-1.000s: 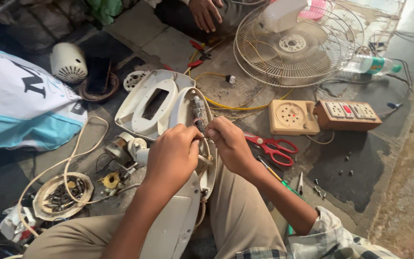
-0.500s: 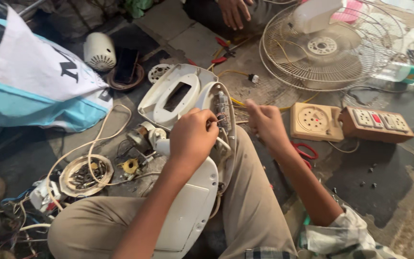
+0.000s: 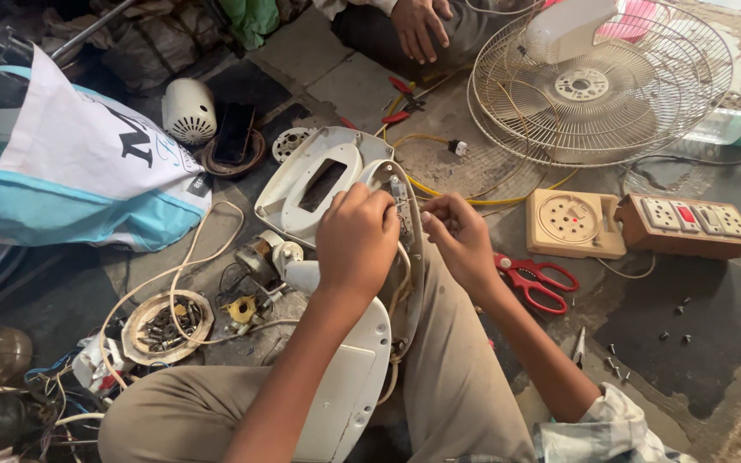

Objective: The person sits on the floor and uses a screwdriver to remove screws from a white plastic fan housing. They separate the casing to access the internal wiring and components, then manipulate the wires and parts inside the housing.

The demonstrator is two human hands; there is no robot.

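A white plastic fan base housing (image 3: 302, 184) lies open across my lap and the floor, its wiring exposed along the right rim. My left hand (image 3: 356, 240) grips that rim, fingers curled over the wires. My right hand (image 3: 459, 233) pinches a small part or wire end at the same rim, just right of the left hand. What exactly sits between the fingers is too small to tell.
Red scissors (image 3: 532, 279), a beige socket box (image 3: 573, 223) and a brown switch board (image 3: 696, 225) lie to the right. A wire fan guard (image 3: 508, 103) sits behind. Another person's hand (image 3: 415, 26) rests at the top. A bag (image 3: 79, 171), motor parts (image 3: 255, 261) and loose screws (image 3: 671, 330) surround me.
The view shifted so the scene sits lower and further right. My right hand came back to the housing rim beside the left hand, which stayed gripping the wiring edge.
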